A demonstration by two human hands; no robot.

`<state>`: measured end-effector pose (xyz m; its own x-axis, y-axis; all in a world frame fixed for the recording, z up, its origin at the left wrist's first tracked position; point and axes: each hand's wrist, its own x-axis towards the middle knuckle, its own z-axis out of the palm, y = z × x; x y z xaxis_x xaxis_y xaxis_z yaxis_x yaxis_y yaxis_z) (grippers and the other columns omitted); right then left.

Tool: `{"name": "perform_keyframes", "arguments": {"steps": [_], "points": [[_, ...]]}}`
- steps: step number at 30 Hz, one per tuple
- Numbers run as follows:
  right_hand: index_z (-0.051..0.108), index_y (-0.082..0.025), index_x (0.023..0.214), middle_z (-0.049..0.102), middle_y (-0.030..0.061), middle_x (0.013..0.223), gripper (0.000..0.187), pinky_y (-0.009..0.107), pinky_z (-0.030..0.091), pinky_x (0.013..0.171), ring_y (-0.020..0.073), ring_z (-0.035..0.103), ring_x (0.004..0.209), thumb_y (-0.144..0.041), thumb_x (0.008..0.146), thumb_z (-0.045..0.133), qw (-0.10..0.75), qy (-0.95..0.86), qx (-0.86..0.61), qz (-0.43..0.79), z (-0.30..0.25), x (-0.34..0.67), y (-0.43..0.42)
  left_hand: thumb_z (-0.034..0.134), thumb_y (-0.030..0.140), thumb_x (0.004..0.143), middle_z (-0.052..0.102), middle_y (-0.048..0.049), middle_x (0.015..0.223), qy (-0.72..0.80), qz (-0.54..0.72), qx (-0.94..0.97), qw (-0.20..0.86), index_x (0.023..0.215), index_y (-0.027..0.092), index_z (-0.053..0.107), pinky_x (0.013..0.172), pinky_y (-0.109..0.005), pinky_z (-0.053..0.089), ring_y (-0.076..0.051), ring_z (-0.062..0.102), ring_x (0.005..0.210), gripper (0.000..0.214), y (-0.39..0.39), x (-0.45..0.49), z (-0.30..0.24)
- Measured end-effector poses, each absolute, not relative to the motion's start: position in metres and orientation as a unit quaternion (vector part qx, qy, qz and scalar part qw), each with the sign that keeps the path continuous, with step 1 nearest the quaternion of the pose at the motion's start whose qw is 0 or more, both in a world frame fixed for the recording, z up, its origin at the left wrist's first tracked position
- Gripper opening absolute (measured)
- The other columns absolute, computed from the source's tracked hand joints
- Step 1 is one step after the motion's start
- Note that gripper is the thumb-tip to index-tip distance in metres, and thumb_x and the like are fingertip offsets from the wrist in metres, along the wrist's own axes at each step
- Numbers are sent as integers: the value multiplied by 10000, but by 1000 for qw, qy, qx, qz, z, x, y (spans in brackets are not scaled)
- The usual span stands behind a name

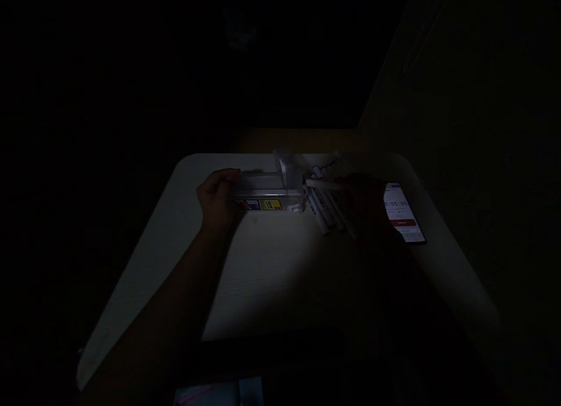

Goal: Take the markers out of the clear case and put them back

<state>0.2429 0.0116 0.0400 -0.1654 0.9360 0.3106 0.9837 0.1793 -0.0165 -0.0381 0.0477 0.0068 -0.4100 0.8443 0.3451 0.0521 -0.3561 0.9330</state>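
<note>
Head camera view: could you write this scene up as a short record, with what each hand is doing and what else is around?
Left hand: curled around the end of a clear plastic box with a yellow label
Right hand: in deep shadow, beside white marker pens; it may hold one, hard to tell
Phone: lit, lying to the right of the pens, showing timer-like digits
Surface: pale table
Light: dim, with the room around in darkness

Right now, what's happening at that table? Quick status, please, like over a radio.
Left hand against the end of the clear plastic box. Right hand, dim, at the white markers, grip unclear. Phone just beyond it.
</note>
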Motion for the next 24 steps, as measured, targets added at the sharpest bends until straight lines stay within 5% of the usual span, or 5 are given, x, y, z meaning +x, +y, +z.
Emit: {"name": "perform_keyframes", "arguments": {"steps": [8, 15, 24], "points": [[586, -138, 1153, 584, 165, 1076, 430, 423, 389, 770, 316, 539, 1008, -220, 888, 258, 155, -675, -719, -59, 29, 266, 20, 562, 239, 696, 605, -10, 704, 497, 677, 470, 273, 739, 192, 680, 574, -258, 396, -126, 532, 652, 133, 47, -39, 7], [602, -136, 1085, 589, 171, 1066, 366, 427, 390, 747, 308, 537, 971, -176, 870, 309, 128, -667, -727, -99, 30, 253, 17, 570, 236, 677, 618, -9, 709, 490, 688, 466, 261, 715, 196, 682, 593, -260, 408, -134, 541, 667, 125, 48, -37, 7], [566, -216, 1129, 581, 53, 1200, 330, 407, 313, 856, 215, 476, 1100, -168, 885, 351, 169, -850, -496, -57, 29, 199, 8, 548, 204, 673, 626, -24, 710, 468, 704, 458, 273, 745, 145, 679, 564, -231, 386, -105, 530, 628, 161, 52, -37, 0]]}}
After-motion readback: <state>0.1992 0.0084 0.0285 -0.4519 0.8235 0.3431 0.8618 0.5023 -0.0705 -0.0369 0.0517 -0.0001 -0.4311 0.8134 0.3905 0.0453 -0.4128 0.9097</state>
